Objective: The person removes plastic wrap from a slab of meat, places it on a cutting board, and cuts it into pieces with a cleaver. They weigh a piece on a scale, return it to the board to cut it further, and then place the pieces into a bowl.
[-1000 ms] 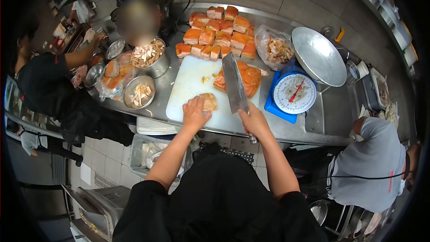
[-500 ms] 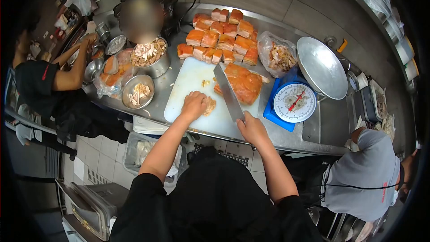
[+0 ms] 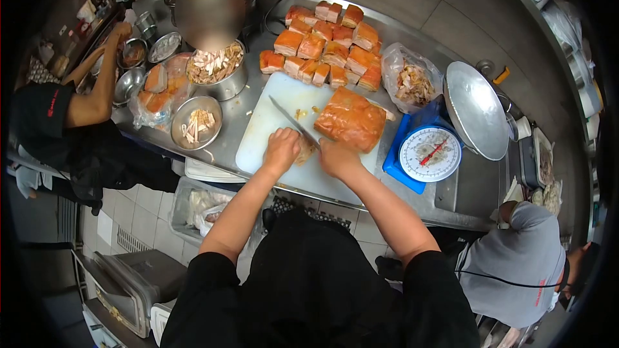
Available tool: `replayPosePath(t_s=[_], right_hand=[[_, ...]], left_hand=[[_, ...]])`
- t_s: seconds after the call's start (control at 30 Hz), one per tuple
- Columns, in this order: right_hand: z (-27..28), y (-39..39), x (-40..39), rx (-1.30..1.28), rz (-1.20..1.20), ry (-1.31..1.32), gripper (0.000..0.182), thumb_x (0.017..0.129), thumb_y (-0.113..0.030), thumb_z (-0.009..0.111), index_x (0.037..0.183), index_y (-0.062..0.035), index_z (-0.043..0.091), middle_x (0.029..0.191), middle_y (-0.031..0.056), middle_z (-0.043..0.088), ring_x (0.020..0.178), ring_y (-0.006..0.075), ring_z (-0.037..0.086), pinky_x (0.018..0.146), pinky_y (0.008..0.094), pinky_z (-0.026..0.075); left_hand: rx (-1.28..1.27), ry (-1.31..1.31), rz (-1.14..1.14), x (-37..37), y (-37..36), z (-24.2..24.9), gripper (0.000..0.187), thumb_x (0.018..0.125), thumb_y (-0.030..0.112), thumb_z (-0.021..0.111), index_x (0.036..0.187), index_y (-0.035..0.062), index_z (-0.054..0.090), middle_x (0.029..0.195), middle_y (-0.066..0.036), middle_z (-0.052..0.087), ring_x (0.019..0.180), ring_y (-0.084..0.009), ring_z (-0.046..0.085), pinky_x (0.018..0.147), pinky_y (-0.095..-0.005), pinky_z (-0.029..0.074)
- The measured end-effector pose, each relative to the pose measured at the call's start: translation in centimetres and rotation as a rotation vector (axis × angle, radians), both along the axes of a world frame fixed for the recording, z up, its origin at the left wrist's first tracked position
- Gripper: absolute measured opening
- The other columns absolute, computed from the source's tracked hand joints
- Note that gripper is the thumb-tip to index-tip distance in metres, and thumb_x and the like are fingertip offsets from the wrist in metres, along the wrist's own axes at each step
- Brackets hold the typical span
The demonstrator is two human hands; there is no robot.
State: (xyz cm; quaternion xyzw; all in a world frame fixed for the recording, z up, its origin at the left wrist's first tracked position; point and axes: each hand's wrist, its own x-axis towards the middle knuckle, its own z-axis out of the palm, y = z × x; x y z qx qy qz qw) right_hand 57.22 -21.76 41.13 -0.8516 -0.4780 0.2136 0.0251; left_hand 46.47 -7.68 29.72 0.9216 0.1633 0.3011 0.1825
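My right hand (image 3: 339, 157) is closed on the handle of a long knife (image 3: 288, 115), whose blade points up and left over the white cutting board (image 3: 261, 119). Beside the blade, my left hand (image 3: 282, 151) rests with bent fingers on a small light-brown piece of meat (image 3: 304, 152). Its fingertips are partly hidden. A large orange-brown slab of meat (image 3: 351, 120) lies on the board's right side. Behind the board, several cut blocks of meat (image 3: 335, 55) sit in rows on the steel counter.
Right of the board stands a blue scale (image 3: 401, 158) with a metal pan (image 3: 474, 109); a bag of meat scraps (image 3: 412, 80) is behind it. Bowls of sliced meat (image 3: 197, 122) are at left. One person (image 3: 71, 122) stands left, another (image 3: 516, 258) at lower right.
My right hand and the knife have moved left, away from the slab and towards my left hand. The blade is now lower and more slanted. The view has shifted slightly.
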Motion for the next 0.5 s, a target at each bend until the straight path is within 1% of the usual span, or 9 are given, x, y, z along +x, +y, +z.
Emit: replayPosePath(t_s=[0.07, 0.13, 0.17, 0.23, 0.27, 0.33, 0.37, 0.43, 0.5], right_hand=[[-2.0, 0.5, 0.7, 0.033, -0.035, 0.017, 0.026, 0.092, -0.016, 0.05, 0.112, -0.0017, 0.059, 0.102, 0.0242, 0.069, 0.099, 0.0384, 0.067, 0.084, 0.0488, 0.052], [-1.6, 1.7, 1.0, 0.162, 0.013, 0.007, 0.029, 0.093, -0.022, 0.054, 0.11, 0.0008, 0.059, 0.094, 0.0233, 0.069, 0.09, 0.0383, 0.068, 0.078, 0.0493, 0.052], [-1.4, 2.0, 1.4, 0.161, 0.021, 0.006, 0.029, 0.093, -0.022, 0.054, 0.11, 0.0008, 0.059, 0.094, 0.0233, 0.069, 0.09, 0.0383, 0.068, 0.078, 0.0493, 0.052], [3.6, 2.3, 0.6, -0.067, -0.102, 0.258, 0.028, 0.093, -0.023, 0.054, 0.107, 0.0016, 0.059, 0.093, 0.0249, 0.069, 0.092, 0.0397, 0.067, 0.08, 0.0508, 0.051], [5.1, 2.1, 0.5, -0.073, -0.102, 0.261, 0.028, 0.093, -0.023, 0.054, 0.107, 0.0016, 0.059, 0.093, 0.0249, 0.069, 0.092, 0.0397, 0.067, 0.08, 0.0508, 0.051], [6.6, 1.6, 0.4, -0.234, -0.11, 0.315, 0.029, 0.093, -0.022, 0.053, 0.108, 0.0027, 0.057, 0.09, 0.0245, 0.069, 0.083, 0.0371, 0.069, 0.074, 0.0491, 0.053], [4.2, 1.6, 0.4, -0.236, -0.107, 0.315, 0.029, 0.093, -0.022, 0.053, 0.108, 0.0027, 0.057, 0.09, 0.0245, 0.069, 0.083, 0.0371, 0.069, 0.074, 0.0491, 0.053], [-2.3, 1.2, 0.1, 0.064, 0.012, -0.022, 0.028, 0.09, -0.013, 0.048, 0.108, 0.0061, 0.059, 0.098, 0.0264, 0.069, 0.081, 0.0378, 0.07, 0.072, 0.0455, 0.054], [-1.2, 2.0, 0.8, 0.087, 0.039, -0.024, 0.028, 0.091, -0.013, 0.048, 0.108, 0.0059, 0.059, 0.098, 0.0266, 0.069, 0.082, 0.0378, 0.07, 0.074, 0.0457, 0.054]], left_hand=[[0.012, -0.012, 0.011, 0.0, -0.1, -0.2, 0.01, 0.077, 0.008, 0.064, 0.086, 0.0058, 0.063, 0.087, -0.01, 0.06, 0.086, -0.0311, 0.056, 0.075, -0.0421, 0.044], [0.003, -0.022, -0.005, -0.1, 0.1, -0.3, 0.011, 0.076, 0.008, 0.064, 0.087, 0.0066, 0.063, 0.088, -0.009, 0.06, 0.087, -0.0304, 0.056, 0.075, -0.0423, 0.043], [0.003, -0.024, 0.003, -0.3, 0.1, -0.4, 0.011, 0.076, 0.008, 0.064, 0.087, 0.0066, 0.063, 0.088, -0.009, 0.06, 0.087, -0.0304, 0.056, 0.075, -0.0423, 0.043], [-0.009, 0.016, -0.002, -0.3, 0.0, -0.2, 0.012, 0.075, 0.009, 0.064, 0.087, 0.007, 0.062, 0.089, -0.009, 0.059, 0.088, -0.0301, 0.055, 0.075, -0.0425, 0.043], [-0.015, 0.018, -0.001, -0.3, -0.1, -0.1, 0.012, 0.075, 0.009, 0.064, 0.087, 0.007, 0.062, 0.089, -0.009, 0.059, 0.088, -0.0301, 0.055, 0.075, -0.0425, 0.043], [-0.012, 0.049, -0.002, -0.3, 0.0, -0.1, 0.012, 0.076, 0.009, 0.064, 0.087, 0.007, 0.062, 0.088, -0.009, 0.058, 0.088, -0.0301, 0.055, 0.076, -0.0424, 0.043], [-0.014, 0.05, 0.0, -0.3, 0.1, 0.0, 0.012, 0.076, 0.009, 0.064, 0.087, 0.007, 0.062, 0.088, -0.009, 0.058, 0.088, -0.0301, 0.055, 0.076, -0.0424, 0.043], [-0.01, 0.055, -0.003, -0.2, 0.0, 0.1, 0.011, 0.076, 0.009, 0.064, 0.086, 0.007, 0.061, 0.088, -0.009, 0.058, 0.088, -0.0302, 0.055, 0.076, -0.0423, 0.043], [-0.021, 0.059, 0.0, 0.1, 0.3, 0.3, 0.013, 0.076, 0.009, 0.065, 0.088, 0.0078, 0.061, 0.089, -0.008, 0.058, 0.09, -0.0293, 0.055, 0.078, -0.042, 0.043]])
